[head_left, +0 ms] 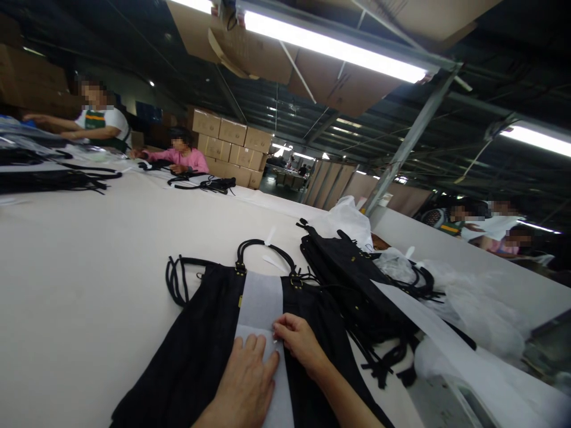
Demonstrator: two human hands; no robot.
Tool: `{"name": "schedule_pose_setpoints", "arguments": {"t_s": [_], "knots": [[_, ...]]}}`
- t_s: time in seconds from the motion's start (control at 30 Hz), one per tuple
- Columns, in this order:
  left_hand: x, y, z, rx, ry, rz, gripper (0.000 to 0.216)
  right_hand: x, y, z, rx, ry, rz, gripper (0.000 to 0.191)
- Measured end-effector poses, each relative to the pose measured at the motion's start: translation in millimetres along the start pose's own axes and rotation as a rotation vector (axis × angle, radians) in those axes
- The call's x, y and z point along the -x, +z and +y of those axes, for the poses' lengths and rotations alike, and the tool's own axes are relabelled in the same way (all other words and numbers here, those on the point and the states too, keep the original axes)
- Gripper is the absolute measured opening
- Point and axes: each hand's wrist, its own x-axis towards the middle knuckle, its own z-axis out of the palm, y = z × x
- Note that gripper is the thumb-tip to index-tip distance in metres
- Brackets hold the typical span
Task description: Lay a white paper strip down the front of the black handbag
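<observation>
A black bag (196, 351) lay flat on the long white table (80, 267), at six o'clock of the view, with its handle (266, 249) pointing to twelve o'clock. A white paper strip (259, 303) ran down the middle of the bag. The left hand (243, 380) rested open, with the palm down and the fingers spread, on the lower part of this strip. The right hand (298, 339) was just beside it, at three o'clock, with the fingers curled and the fingertips pinching the edge of the strip. A pile of other black bags (352, 279) lay at two o'clock, near clear plastic wrapping (473, 315). Other people sat at ten o'clock and three o'clock.
</observation>
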Motion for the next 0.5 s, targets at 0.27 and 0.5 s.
{"name": "schedule_pose_setpoints", "arguments": {"t_s": [0.27, 0.5], "knots": [[-0.3, -1.0, -1.2, 0.033, -0.011, -0.028, 0.054, -2.3, 0.4, 5.2, 0.020, -0.066, 0.013, 0.026], [-1.0, -14.2, 0.6, 0.064, -0.016, -0.046, 0.050, 0.0, -0.7, 8.9, 0.286, -0.317, 0.227, 0.022]]}}
